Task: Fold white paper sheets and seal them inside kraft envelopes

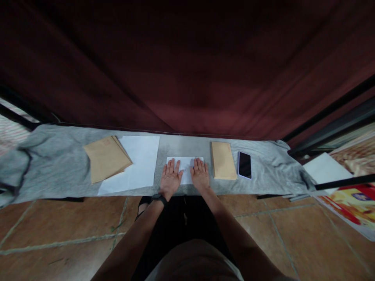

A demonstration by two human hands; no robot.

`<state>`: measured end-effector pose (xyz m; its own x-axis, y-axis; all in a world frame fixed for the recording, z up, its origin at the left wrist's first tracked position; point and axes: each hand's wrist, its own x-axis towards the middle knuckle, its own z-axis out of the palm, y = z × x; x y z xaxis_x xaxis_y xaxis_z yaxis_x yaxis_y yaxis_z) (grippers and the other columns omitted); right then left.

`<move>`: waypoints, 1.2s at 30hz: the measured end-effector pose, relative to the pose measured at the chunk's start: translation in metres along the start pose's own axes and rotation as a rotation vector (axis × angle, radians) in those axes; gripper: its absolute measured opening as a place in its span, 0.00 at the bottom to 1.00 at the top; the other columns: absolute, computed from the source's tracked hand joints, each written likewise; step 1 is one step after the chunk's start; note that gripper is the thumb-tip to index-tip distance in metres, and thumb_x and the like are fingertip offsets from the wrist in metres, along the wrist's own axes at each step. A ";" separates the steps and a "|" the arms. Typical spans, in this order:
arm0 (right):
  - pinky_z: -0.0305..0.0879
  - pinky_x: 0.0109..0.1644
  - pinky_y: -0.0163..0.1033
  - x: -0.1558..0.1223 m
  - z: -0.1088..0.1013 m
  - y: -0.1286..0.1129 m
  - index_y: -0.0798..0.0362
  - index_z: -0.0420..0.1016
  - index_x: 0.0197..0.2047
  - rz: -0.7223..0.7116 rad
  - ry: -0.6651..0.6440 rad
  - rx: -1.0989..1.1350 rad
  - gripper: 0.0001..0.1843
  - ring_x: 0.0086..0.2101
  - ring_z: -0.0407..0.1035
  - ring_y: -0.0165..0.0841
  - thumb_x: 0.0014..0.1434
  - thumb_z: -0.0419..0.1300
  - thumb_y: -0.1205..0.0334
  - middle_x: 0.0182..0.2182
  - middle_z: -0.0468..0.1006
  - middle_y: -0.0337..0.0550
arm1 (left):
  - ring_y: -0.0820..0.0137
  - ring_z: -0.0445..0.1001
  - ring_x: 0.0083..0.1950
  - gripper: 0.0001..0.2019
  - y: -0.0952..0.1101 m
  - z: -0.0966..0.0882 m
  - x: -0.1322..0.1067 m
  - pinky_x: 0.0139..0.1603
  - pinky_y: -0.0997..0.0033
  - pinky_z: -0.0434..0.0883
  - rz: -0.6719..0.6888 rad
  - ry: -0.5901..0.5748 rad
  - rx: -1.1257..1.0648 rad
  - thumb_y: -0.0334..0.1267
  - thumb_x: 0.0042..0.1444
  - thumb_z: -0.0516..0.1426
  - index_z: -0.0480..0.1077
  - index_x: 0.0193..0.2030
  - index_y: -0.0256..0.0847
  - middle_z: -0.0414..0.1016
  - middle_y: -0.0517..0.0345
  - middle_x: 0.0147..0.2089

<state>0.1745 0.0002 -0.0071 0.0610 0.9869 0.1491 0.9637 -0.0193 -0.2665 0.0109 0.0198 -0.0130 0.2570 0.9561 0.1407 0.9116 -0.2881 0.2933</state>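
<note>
A small white sheet of paper [185,177], perhaps folded, lies on the grey cloth in front of me. My left hand [170,177] rests flat on its left end, fingers stretched out. On its right end my right hand [200,174] lies flat too, palm down. Both hands press nothing else and grip nothing. To the right of my right hand is a stack of brown envelopes [224,160]. Larger white sheets of paper [140,164] lie to the left of my left hand, partly under more brown envelopes [105,160].
The grey cloth [64,156] covers a narrow table or bench. A phone [244,165] with a dark screen lies right of the envelope stack. A dark red curtain [187,78] hangs behind the far edge. Dark metal bars [331,113] and a colourful printed package [351,203] are at the right.
</note>
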 end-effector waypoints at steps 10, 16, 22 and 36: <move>0.46 0.73 0.55 -0.011 0.002 0.008 0.52 0.56 0.74 -0.054 -0.011 -0.010 0.29 0.70 0.52 0.43 0.73 0.48 0.54 0.73 0.54 0.53 | 0.54 0.45 0.79 0.30 -0.002 -0.007 -0.003 0.76 0.46 0.48 0.028 -0.017 0.036 0.48 0.70 0.45 0.55 0.75 0.38 0.48 0.43 0.78; 0.49 0.72 0.56 -0.021 -0.001 0.026 0.55 0.56 0.74 -0.035 0.055 -0.022 0.30 0.69 0.55 0.45 0.73 0.46 0.55 0.71 0.58 0.54 | 0.55 0.45 0.79 0.32 -0.010 -0.007 -0.014 0.76 0.48 0.49 -0.001 0.026 0.001 0.49 0.70 0.45 0.53 0.75 0.34 0.49 0.42 0.77; 0.48 0.72 0.54 -0.025 0.002 0.028 0.59 0.57 0.73 -0.015 0.046 -0.040 0.30 0.69 0.55 0.45 0.73 0.45 0.56 0.72 0.56 0.54 | 0.54 0.48 0.78 0.31 -0.019 -0.012 -0.034 0.77 0.50 0.48 -0.029 0.056 -0.023 0.45 0.70 0.43 0.53 0.74 0.27 0.51 0.39 0.77; 0.50 0.71 0.53 -0.028 0.002 0.029 0.58 0.58 0.73 -0.034 0.093 -0.066 0.29 0.68 0.57 0.46 0.74 0.45 0.55 0.71 0.60 0.54 | 0.60 0.51 0.77 0.29 0.004 -0.018 -0.065 0.77 0.53 0.51 0.310 -0.016 0.027 0.48 0.70 0.47 0.56 0.74 0.37 0.54 0.47 0.76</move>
<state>0.1998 -0.0271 -0.0212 0.0489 0.9683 0.2451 0.9804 0.0004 -0.1970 -0.0079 -0.0449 -0.0042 0.5289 0.8237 0.2046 0.7971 -0.5648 0.2134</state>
